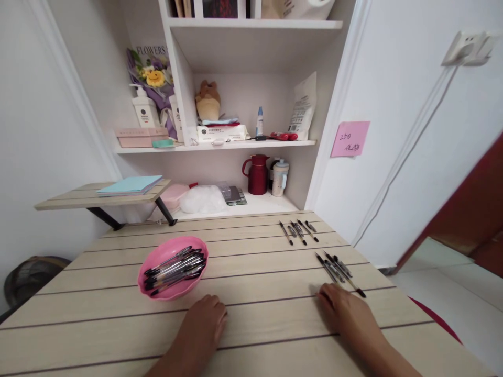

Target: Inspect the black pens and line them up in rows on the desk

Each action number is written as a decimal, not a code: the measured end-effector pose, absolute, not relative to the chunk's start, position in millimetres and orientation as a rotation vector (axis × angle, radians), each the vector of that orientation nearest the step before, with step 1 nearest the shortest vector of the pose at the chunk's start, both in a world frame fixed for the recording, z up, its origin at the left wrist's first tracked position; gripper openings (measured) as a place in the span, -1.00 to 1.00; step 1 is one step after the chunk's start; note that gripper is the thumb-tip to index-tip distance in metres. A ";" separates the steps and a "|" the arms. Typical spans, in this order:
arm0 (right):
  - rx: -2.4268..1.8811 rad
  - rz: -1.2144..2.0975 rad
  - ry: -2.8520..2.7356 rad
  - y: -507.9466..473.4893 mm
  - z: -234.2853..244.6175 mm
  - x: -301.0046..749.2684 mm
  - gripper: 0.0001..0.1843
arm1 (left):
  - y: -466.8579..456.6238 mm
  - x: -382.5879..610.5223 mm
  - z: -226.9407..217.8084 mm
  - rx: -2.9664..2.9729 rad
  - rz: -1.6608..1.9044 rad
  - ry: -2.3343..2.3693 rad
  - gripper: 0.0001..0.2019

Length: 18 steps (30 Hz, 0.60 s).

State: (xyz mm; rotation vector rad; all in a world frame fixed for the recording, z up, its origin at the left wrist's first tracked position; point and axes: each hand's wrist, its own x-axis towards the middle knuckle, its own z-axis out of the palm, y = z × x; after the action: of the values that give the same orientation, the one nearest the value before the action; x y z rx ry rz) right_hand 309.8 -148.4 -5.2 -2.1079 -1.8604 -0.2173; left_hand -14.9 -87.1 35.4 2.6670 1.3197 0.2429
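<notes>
A pink bowl (173, 297) with a wavy rim stands on the left part of the table, holding many black-and-clear gel pens (176, 269). Just in front of it, my left hand (204, 322) rests on the tabletop in a loose fist; no object shows in it. My right hand (343, 309) lies on the table at the right, fingers curled together, with nothing visible in them. Right beyond its knuckles is a cluster of pen parts (334, 268), some with dark ends. Farther back sits a second group of pen parts (298, 231), lying roughly parallel.
The striped wooden table (251, 272) reaches back to a white shelf unit (255, 31). A small raised stand (70, 196) carries blue paper (129, 185) at the left. On the lower shelf are a red jug (258, 175) and a pale cup (280, 178).
</notes>
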 end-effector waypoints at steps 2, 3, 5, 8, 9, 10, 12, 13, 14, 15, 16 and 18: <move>-1.953 -0.214 -1.961 -152.8 -8.2 286.7 -0.77 | -88.1 -15.1 30.9 2.640 0.255 1.330 -0.79; -1.883 -0.235 -1.995 -154.3 -10.1 274.5 -0.78 | -87.8 -15.5 29.4 2.628 0.262 1.337 -0.80; -1.730 -0.289 -2.083 -154.9 -14.0 250.6 -0.80 | -86.8 -15.8 27.3 2.620 0.261 1.330 -0.81; -1.510 -0.385 -2.221 -149.0 -15.8 219.2 -0.86 | -85.7 -13.5 26.9 2.629 0.224 1.310 -0.82; -1.456 -0.414 -2.256 -145.6 -14.7 210.3 -0.87 | -85.5 -12.2 27.7 2.632 0.214 1.309 -0.82; -1.411 -0.436 -2.284 -142.1 -12.9 202.3 -0.88 | -85.2 -10.7 29.0 2.635 0.209 1.314 -0.82; -1.342 -0.467 -2.322 -135.1 -8.1 189.3 -0.87 | -84.3 -8.2 33.3 2.645 0.219 1.328 -0.84; -1.309 -0.475 -2.336 -132.0 -5.9 184.4 -0.85 | -83.5 -7.4 36.2 2.654 0.225 1.334 -0.85; -1.276 -0.482 -2.347 -129.4 -4.2 180.6 -0.83 | -82.4 -7.1 39.7 2.663 0.230 1.343 -0.85; -1.249 -0.489 -2.355 -127.3 -3.2 177.9 -0.82 | -80.9 -7.3 43.7 2.672 0.234 1.354 -0.86; -1.229 -0.495 -2.360 -125.6 -2.9 176.2 -0.81 | -79.0 -8.1 48.0 2.678 0.244 1.370 -0.86; -1.218 -0.488 -2.362 -123.2 -3.7 175.8 -0.80 | -74.0 -11.0 57.2 2.685 0.281 1.421 -0.85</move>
State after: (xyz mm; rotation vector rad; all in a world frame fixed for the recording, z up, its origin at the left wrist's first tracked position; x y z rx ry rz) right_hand 175.8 -123.2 -3.7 -1.2175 -2.3620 -0.4876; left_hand -11.0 -74.0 57.2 2.6854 1.4211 0.2806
